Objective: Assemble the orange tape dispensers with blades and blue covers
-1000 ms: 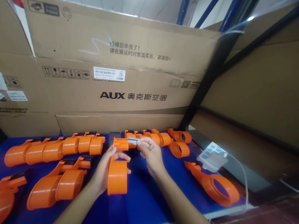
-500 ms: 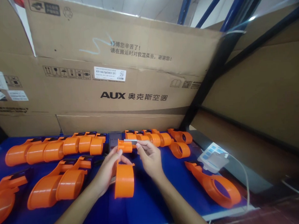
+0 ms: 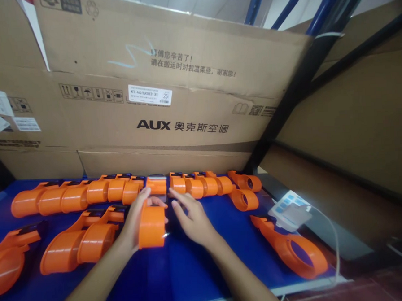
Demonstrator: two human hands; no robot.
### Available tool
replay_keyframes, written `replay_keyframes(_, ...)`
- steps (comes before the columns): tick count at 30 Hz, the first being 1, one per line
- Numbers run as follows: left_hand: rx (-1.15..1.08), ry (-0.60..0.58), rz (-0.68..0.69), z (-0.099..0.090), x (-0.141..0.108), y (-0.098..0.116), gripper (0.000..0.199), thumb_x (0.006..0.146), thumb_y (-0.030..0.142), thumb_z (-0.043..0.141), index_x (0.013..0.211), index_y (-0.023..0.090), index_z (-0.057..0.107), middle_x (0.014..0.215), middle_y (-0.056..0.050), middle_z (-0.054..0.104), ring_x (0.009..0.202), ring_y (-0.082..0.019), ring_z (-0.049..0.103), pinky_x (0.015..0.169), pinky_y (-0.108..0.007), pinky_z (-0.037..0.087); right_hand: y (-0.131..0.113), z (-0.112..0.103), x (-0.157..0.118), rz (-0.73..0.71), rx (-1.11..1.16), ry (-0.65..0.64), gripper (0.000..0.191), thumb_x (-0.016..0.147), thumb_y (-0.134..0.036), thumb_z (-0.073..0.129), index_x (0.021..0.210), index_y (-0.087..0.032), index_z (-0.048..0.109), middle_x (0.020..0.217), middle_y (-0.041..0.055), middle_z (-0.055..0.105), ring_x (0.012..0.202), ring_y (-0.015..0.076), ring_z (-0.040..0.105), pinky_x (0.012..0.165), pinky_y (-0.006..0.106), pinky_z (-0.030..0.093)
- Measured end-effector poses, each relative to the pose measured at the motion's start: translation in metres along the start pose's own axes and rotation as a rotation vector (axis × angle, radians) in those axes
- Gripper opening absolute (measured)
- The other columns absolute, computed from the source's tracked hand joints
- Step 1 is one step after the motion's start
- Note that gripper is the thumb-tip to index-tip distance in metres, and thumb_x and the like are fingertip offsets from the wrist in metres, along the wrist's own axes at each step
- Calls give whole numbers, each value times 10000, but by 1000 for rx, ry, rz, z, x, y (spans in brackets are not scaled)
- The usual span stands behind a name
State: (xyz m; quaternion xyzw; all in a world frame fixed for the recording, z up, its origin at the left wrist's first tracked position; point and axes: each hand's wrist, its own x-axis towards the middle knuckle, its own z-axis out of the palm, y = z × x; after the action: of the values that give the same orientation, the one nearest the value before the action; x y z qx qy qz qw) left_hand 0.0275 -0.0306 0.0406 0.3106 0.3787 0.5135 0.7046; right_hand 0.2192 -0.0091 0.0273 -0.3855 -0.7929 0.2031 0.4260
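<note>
My left hand (image 3: 137, 219) holds an orange tape dispenser (image 3: 151, 227) over the middle of the blue table, its round part hanging toward me and its flat end pointing at the box. Fingers and thumb are wrapped round its near side. Just to its right is my right hand (image 3: 191, 218), fingers apart and slightly bent, with nothing seen in it. A silvery strip (image 3: 157, 176) shows at the dispenser's far end. Whether it is fixed there cannot be made out.
Rows of orange dispensers (image 3: 73, 198) line the back of the blue table (image 3: 207, 276), with several more at left. Another dispenser (image 3: 299, 255) lies at right, near a white power strip (image 3: 290, 211) with a cable. A large cardboard box (image 3: 191, 92) stands behind.
My right hand has let go of the silvery strip and opened beside the dispenser. My left hand has moved left and turned the dispenser. The camera view has shifted slightly.
</note>
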Motion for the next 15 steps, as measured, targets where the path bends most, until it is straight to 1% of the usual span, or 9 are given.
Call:
replay_keyframes(2, -141, 52, 47, -7, 2, 7, 526, 851, 684, 586, 822, 162, 644, 598, -71, 700, 415, -172, 623, 379, -228, 454, -5, 3, -2, -61, -121, -154, 393, 1010, -266, 521, 1388, -253, 631, 1293, 94, 711, 1063, 256, 635, 961, 429, 490)
replay_keyframes(4, -285, 128, 151, -11, 4, 13, 446, 848, 623, 629, 813, 179, 638, 606, -40, 703, 458, -176, 661, 425, -238, 514, -12, 7, -3, -128, -218, -307, 423, 996, -224, 517, 1409, -258, 604, 1381, 75, 665, 1072, 254, 589, 953, 417, 460)
replay_keyframes(5, -336, 160, 197, -13, 5, 15, 407, 849, 590, 643, 816, 184, 637, 615, -28, 707, 483, -180, 680, 458, -248, 544, -16, 9, -3, -153, -251, -364, 457, 991, -209, 512, 1441, -265, 569, 1427, 64, 635, 1070, 252, 569, 937, 407, 450)
replay_keyframes(7, -385, 195, 243, -14, 6, 18, 362, 851, 546, 648, 831, 184, 641, 620, -18, 712, 499, -184, 695, 496, -264, 577, -23, 14, -3, -190, -300, -439, 524, 987, -197, 499, 1505, -277, 489, 1495, 45, 579, 1063, 250, 537, 896, 387, 434)
replay_keyframes(9, -395, 204, 264, -14, 5, 20, 363, 849, 539, 643, 847, 176, 647, 607, -18, 709, 491, -186, 693, 488, -262, 577, -27, 20, -2, -219, -344, -480, 562, 986, -209, 499, 1541, -274, 435, 1528, 43, 547, 1053, 253, 514, 858, 375, 416)
replay_keyframes(11, -395, 203, 274, -13, 5, 20, 371, 841, 541, 646, 855, 170, 648, 600, -18, 705, 480, -187, 688, 467, -258, 567, -26, 24, -1, -227, -393, -480, 579, 984, -233, 513, 1553, -263, 413, 1549, 56, 522, 1038, 259, 500, 830, 374, 397)
replay_keyframes(13, -389, 197, 258, -12, 4, 20, 375, 836, 547, 653, 861, 172, 644, 599, -19, 703, 483, -193, 692, 448, -255, 558, -23, 25, 1, -217, -436, -457, 555, 983, -245, 526, 1531, -260, 444, 1568, 67, 497, 1026, 260, 493, 813, 375, 379)
replay_keyframes(14, -378, 193, 236, -12, 4, 20, 379, 833, 554, 656, 863, 177, 641, 598, -17, 700, 488, -197, 696, 437, -253, 551, -20, 25, 2, -211, -449, -445, 521, 984, -244, 530, 1503, -258, 479, 1555, 70, 511, 1023, 258, 493, 807, 373, 371)
replay_keyframes(15, -365, 191, 212, -12, 4, 20, 383, 830, 564, 657, 863, 183, 637, 595, -15, 696, 494, -202, 700, 427, -251, 543, -17, 24, 2, -205, -457, -437, 469, 988, -242, 531, 1456, -255, 528, 1509, 72, 559, 1021, 256, 495, 802, 369, 364)
